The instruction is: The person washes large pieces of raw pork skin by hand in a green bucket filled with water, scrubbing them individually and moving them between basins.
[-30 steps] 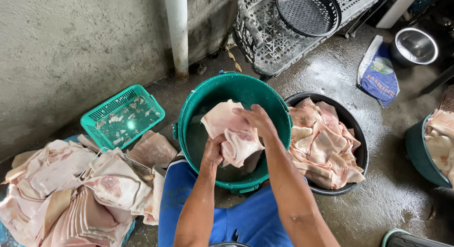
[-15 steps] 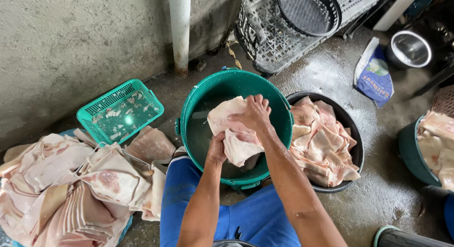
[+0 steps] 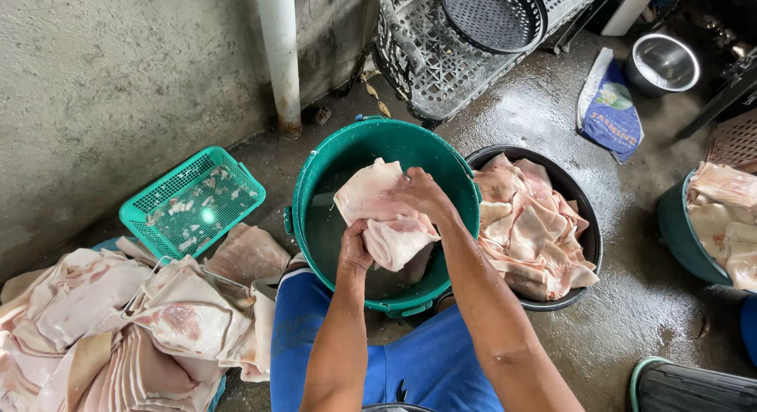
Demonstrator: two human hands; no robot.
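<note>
We hold a pale slab of pork skin (image 3: 384,215) over the green bucket (image 3: 347,156), which has water in it. Our left hand (image 3: 354,250) grips its lower edge, and our right hand (image 3: 422,193) closes over the top. Just right, touching the bucket, a black tub (image 3: 585,215) is heaped with more skins. Far right, another green tub (image 3: 678,231) holds slabs too. At left, a green basket (image 3: 193,203) carries small scraps beside a big pile (image 3: 118,333).
</note>
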